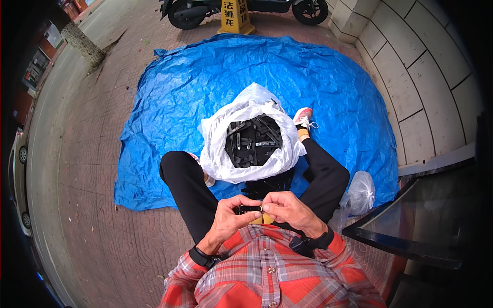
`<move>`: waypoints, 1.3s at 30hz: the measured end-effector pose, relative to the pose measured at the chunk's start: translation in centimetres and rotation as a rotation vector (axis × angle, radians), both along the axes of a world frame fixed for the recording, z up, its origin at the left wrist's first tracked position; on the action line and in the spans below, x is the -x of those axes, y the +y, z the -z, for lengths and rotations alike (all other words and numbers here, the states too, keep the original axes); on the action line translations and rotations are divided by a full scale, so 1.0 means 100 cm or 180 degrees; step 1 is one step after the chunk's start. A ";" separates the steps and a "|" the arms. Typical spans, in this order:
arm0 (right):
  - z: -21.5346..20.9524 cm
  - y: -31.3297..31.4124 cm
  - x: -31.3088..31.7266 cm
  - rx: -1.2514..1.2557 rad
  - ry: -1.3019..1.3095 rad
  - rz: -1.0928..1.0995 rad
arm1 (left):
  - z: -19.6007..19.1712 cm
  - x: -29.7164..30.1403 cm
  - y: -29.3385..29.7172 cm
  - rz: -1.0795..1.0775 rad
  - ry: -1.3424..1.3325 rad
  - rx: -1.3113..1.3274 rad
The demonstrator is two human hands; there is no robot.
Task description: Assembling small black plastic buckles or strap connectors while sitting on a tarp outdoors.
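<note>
My left hand [230, 219] is closed around a small black part [246, 209], held level in front of my shirt. My right hand [294, 211] pinches at the right end of that part, thumb and forefinger together. Something small and shiny shows between the fingertips, too small to name. Beyond my hands, between my legs, stands an open white plastic bag [221, 118]. It is filled with many long black plastic pieces [266, 129], some with pale metallic strips. Dark pieces also lie in shadow just below the bag, partly hidden by my hands.
A crumpled blue tarp [169, 102] lies under the bag and my feet on brick paving [92, 179]. To the right are a tied clear plastic bag [362, 192], a dark-framed glass panel [411, 220] and a tiled wall [405, 66]. A yellow sign [235, 18] and a scooter [205, 10] stand behind.
</note>
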State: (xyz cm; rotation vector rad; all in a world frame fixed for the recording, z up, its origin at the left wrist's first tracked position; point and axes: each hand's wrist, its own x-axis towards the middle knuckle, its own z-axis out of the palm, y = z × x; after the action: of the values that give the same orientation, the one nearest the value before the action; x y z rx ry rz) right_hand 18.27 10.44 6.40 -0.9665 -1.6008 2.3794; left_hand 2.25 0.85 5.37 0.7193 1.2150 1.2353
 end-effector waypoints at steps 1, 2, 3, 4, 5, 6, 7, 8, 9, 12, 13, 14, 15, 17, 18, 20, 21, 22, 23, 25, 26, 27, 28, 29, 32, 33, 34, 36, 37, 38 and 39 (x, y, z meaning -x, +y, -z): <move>-0.002 0.001 0.000 -0.0057 -0.0038 -0.0063 | 0.001 -0.001 0.001 -0.0056 0.0018 -0.0067; 0.004 -0.001 0.001 -0.0061 -0.0041 -0.0055 | 0.002 -0.002 0.001 -0.0115 0.0036 -0.0136; 0.017 -0.004 0.003 -0.0528 0.0036 0.0148 | 0.004 -0.004 0.001 -0.0109 0.0035 -0.0143; 0.017 -0.005 0.011 -0.1001 0.0120 0.0344 | 0.007 -0.005 0.003 -0.0317 0.0006 0.0096; 0.013 -0.008 0.015 -0.1755 -0.0081 0.0479 | 0.008 -0.006 0.005 -0.0526 -0.0023 0.0334; 0.005 -0.009 0.020 -0.3114 -0.0260 0.0721 | 0.008 -0.007 0.009 -0.0635 0.0068 0.0230; -0.003 -0.008 0.023 -0.4469 -0.0435 0.0950 | 0.009 -0.007 0.011 -0.0649 0.0072 0.0219; -0.008 -0.014 0.023 -0.4205 -0.0445 0.0955 | 0.010 -0.008 0.013 -0.0781 0.0178 0.0101; -0.008 -0.017 0.025 -0.4119 -0.0390 0.0792 | 0.013 -0.009 0.015 -0.0911 0.0283 -0.0016; -0.008 -0.022 0.032 -0.3558 -0.0425 0.0675 | 0.023 -0.016 0.013 -0.0814 0.0794 -0.0344; -0.003 -0.022 0.033 -0.3655 -0.0529 0.0576 | 0.020 -0.016 0.011 -0.0782 0.1115 -0.0387; 0.002 -0.021 0.033 -0.3749 -0.0633 0.0476 | 0.020 -0.016 0.011 -0.0784 0.1119 -0.0390; 0.006 -0.019 0.034 -0.3750 -0.0626 0.0476 | 0.020 -0.016 0.010 -0.0803 0.1057 -0.0402; 0.013 -0.012 0.031 -0.3866 -0.0229 0.0857 | 0.017 -0.018 0.012 -0.0810 0.0967 -0.0417; 0.018 -0.013 0.030 -0.2861 -0.0332 0.1178 | 0.013 -0.018 0.014 -0.0812 0.0518 -0.0246; 0.024 -0.018 0.031 -0.2820 -0.0285 0.1231 | 0.011 -0.016 0.013 -0.0835 0.0076 0.0009; 0.025 -0.020 0.032 -0.2783 -0.0245 0.1292 | 0.012 -0.015 0.013 -0.0840 0.0082 0.0009; 0.023 -0.018 0.037 -0.3720 0.0017 0.1338 | 0.015 -0.014 0.010 -0.0885 0.0403 -0.0102; 0.022 -0.019 0.037 -0.3718 0.0018 0.1340 | 0.017 -0.014 0.009 -0.0927 0.0726 -0.0213; 0.020 -0.021 0.036 -0.3282 -0.0065 0.1201 | 0.018 -0.016 0.007 -0.0995 0.0737 -0.0328; 0.024 -0.018 0.036 -0.3318 0.0080 0.1297 | 0.019 -0.017 0.006 -0.0993 0.0814 -0.0480; 0.022 -0.018 0.036 -0.3322 0.0080 0.1299 | 0.019 -0.018 0.006 -0.0992 0.0892 -0.0631; 0.018 -0.020 0.036 -0.2718 -0.0030 0.1435 | 0.018 -0.019 0.007 -0.0965 0.0758 -0.0690; 0.016 -0.021 0.036 -0.2110 -0.0135 0.1559 | 0.014 -0.021 0.008 -0.0959 0.0758 -0.0688; 0.015 -0.022 0.036 -0.1043 0.0269 0.1737 | 0.006 -0.023 0.009 -0.1005 0.0064 -0.0638; 0.013 -0.023 0.036 -0.0529 0.0445 0.1810 | 0.011 -0.021 0.008 -0.0951 -0.0067 -0.0611; 0.011 -0.023 0.037 -0.0524 0.0450 0.1811 | 0.015 -0.021 0.006 -0.0909 -0.0198 -0.0580; 0.009 -0.024 0.037 -0.0798 0.0458 0.1833 | 0.021 -0.022 0.006 -0.0940 -0.0560 -0.0621; 0.009 -0.024 0.037 -0.0797 0.0457 0.1839 | 0.023 -0.023 0.007 -0.0963 -0.0934 -0.0664; 0.010 -0.025 0.037 -0.0966 0.0369 0.1817 | 0.024 -0.023 0.007 -0.0958 -0.0934 -0.0663; 0.011 -0.025 0.037 -0.1135 0.0280 0.1793 | 0.024 -0.023 0.008 -0.0985 -0.1225 -0.0602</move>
State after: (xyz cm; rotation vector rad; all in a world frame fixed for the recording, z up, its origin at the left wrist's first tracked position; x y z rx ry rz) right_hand 14.61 7.92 5.32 -1.0439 -1.4122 1.6746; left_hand 4.55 1.63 2.95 0.4077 0.9176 1.6748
